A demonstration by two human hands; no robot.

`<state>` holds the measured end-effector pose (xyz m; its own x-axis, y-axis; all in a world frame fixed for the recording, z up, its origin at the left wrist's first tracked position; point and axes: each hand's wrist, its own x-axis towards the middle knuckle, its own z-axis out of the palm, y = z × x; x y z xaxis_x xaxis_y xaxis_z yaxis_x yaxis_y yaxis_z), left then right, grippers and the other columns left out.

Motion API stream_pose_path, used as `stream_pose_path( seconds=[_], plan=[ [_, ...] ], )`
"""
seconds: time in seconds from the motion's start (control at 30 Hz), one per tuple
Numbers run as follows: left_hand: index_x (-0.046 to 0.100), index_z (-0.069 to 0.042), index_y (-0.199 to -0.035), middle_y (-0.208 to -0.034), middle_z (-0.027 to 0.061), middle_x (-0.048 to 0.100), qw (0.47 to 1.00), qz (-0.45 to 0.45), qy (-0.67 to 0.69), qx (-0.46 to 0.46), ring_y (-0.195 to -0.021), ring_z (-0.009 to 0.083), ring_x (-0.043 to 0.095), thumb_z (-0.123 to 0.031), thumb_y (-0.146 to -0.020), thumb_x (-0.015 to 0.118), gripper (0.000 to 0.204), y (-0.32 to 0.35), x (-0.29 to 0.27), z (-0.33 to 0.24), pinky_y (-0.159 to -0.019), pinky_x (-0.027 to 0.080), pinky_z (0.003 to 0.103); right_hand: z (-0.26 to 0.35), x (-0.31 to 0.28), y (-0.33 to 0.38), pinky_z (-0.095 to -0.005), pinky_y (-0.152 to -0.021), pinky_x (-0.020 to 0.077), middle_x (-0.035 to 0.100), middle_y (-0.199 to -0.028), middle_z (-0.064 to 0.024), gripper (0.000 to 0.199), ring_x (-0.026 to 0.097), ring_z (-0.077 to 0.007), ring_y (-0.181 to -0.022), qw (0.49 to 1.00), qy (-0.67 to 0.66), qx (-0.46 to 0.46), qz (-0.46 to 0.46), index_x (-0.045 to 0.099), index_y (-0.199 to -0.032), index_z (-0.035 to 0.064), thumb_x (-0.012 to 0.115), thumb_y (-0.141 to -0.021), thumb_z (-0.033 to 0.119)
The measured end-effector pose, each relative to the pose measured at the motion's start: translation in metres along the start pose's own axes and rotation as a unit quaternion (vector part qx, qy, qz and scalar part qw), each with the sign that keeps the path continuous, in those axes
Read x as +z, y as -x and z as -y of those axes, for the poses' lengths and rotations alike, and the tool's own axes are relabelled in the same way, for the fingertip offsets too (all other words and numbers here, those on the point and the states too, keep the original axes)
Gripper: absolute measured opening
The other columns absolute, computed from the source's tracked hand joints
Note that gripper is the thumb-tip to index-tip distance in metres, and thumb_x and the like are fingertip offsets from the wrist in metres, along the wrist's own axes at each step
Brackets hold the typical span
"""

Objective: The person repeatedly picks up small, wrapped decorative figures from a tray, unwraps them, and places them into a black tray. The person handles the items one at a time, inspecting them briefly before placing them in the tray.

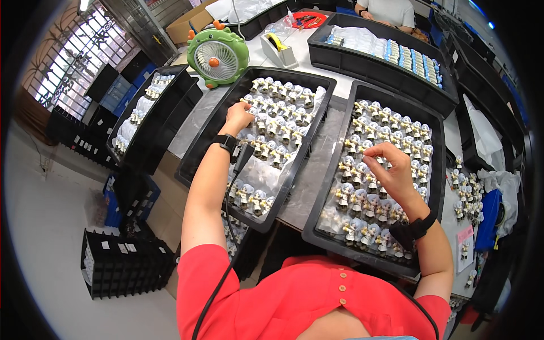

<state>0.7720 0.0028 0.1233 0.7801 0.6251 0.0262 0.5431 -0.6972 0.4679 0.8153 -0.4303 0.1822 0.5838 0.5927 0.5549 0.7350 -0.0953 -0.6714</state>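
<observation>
Two black trays stand side by side before me, each with rows of small white-and-grey doll figurines. Over the far left part of the left tray (262, 225), my left hand (238, 118) is closed among the figurines (275, 124); its fingertips are partly hidden, so what it grips cannot be made out. My right hand (391, 170) hovers above the middle of the right tray (439, 164), thumb and forefinger brought together near the figurines (371, 207) below. Whether anything small sits in that pinch does not show. White plastic sheeting (263, 174) lies bare in the left tray's nearer part.
A green fan (218, 56) and a tape dispenser (279, 52) stand behind the left tray. Another black tray (368, 65) holds blue-and-white items at the back, near another person (391, 12). A dark cable (218, 283) crosses my left arm. Loose figurines (467, 195) lie at right.
</observation>
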Motion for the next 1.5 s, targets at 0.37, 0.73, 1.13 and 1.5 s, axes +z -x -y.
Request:
stream_pose_path(
  seconds=[0.37,0.73,1.13,1.5],
  plan=[
    [0.066,-0.007,-0.110,-0.092,0.0115,0.069,0.998,0.037,0.050,-0.007,-0.084,0.0216,0.067,-0.017,-0.070,0.075,0.042,-0.002,-0.001,0.018,-0.079,0.051,0.032,0.000,-0.001,-0.001,-0.0283,-0.066,0.0489,0.065,-0.079,-0.0081,0.006,0.064,-0.0191,-0.073,0.999,0.002,0.007,0.033,0.066,-0.084,0.0013,0.068,-0.079,0.003],
    [0.065,-0.004,-0.102,-0.081,0.0090,0.069,0.998,0.024,-0.004,0.056,-0.077,0.0193,0.066,-0.022,-0.071,0.075,0.037,0.022,0.001,-0.010,-0.072,0.051,0.031,-0.002,-0.001,-0.001,-0.0288,-0.067,0.0492,0.065,-0.079,-0.0082,0.006,0.064,-0.0192,-0.074,0.999,0.003,0.017,0.051,0.066,-0.085,0.0012,0.068,-0.079,0.004],
    [0.065,-0.005,-0.100,-0.082,0.0100,0.067,0.994,0.016,0.034,0.103,-0.077,0.0207,0.066,-0.025,-0.073,0.075,0.035,0.023,-0.004,-0.024,-0.071,0.050,0.032,0.001,-0.004,-0.002,-0.0287,-0.066,0.0502,0.065,-0.079,-0.0086,0.006,0.064,-0.0192,-0.074,0.998,-0.002,0.017,0.058,0.066,-0.085,0.0008,0.067,-0.080,0.003],
    [0.062,-0.005,-0.114,-0.097,0.0146,0.067,1.000,0.020,0.010,0.004,-0.088,0.0235,0.065,-0.022,-0.075,0.072,0.044,0.001,0.007,0.018,-0.080,0.050,0.034,-0.003,-0.002,-0.001,-0.0292,-0.066,0.0505,0.066,-0.080,-0.0095,0.007,0.065,-0.0200,-0.074,0.997,0.003,0.023,0.074,0.066,-0.084,0.0001,0.068,-0.079,0.005]
  ],
)
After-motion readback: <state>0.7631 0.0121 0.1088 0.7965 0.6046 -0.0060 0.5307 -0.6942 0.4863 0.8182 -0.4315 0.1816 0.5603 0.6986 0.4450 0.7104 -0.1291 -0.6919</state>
